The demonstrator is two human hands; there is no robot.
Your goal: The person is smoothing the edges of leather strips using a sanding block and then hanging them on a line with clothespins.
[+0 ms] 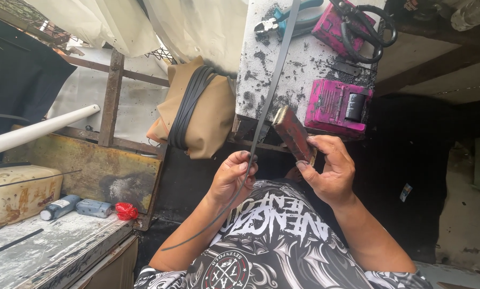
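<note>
My left hand (pixel 232 175) pinches a long thin dark strip (pixel 269 96) that runs from the top of the view down past my forearm. My right hand (pixel 328 170) holds a brown rectangular block (pixel 292 131), tilted, right beside the strip. Both hands are over my lap, just in front of a stained white worktop (pixel 282 75).
On the worktop lie teal-handled pliers (pixel 282 21), black scissors (pixel 365 27) on a pink box (pixel 333 24), and a second pink box (pixel 336 107). A tan bag with black strips (pixel 197 107) hangs at left. A white pipe (pixel 36 131), a yellowed container (pixel 15 192) and small bottles (pixel 76 207) sit at far left.
</note>
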